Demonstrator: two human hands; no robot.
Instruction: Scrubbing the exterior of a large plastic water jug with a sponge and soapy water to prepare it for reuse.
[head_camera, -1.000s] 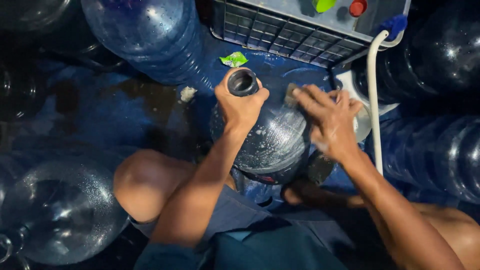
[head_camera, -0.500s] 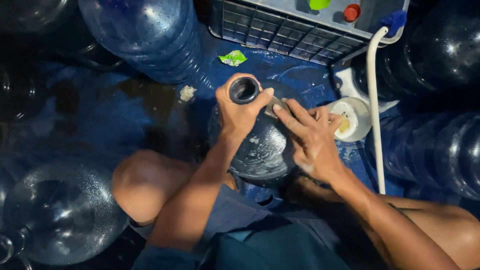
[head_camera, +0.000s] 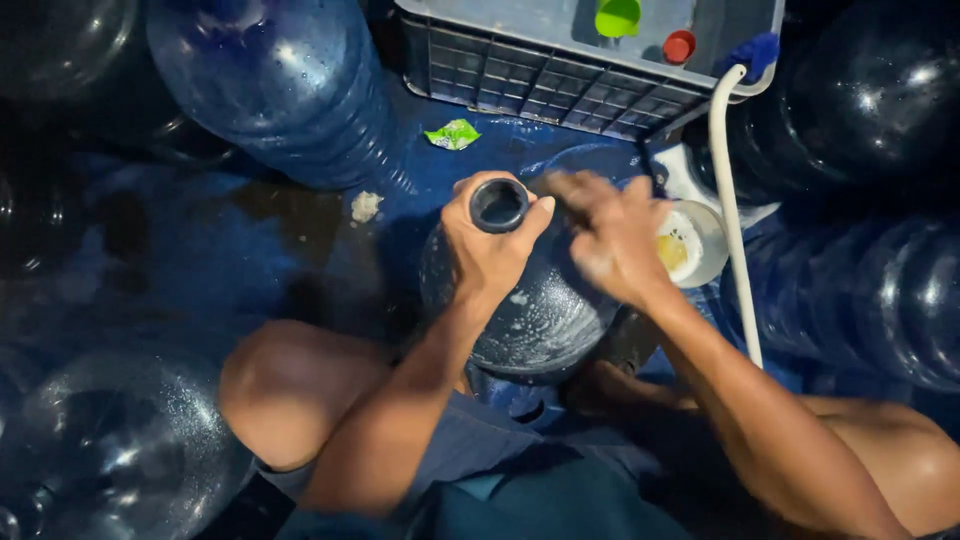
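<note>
One big blue water jug (head_camera: 545, 315) stands upright on the wet blue floor (head_camera: 200, 250) between the person's knees. Left hand (head_camera: 490, 250) fingers clamped around its open neck. Right hand (head_camera: 610, 235) blurred on the jug's shoulder, fingers spread apart. Small cup (head_camera: 695, 245) just beside it, white hose (head_camera: 735, 200) and grey crate (head_camera: 540, 70) behind.

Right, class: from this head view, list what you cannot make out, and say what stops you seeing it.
1. Right hand: motion-blurred, so whether it holds anything is unclear.
2. Bottle base: hidden by the arms and legs.
3. Bottle neck: wrapped by the left hand.
4. Cup contents: partly behind the right hand, too small.
5. Crate: cut off by the top edge.
6. Hose lower end: hidden behind the right arm.
</note>
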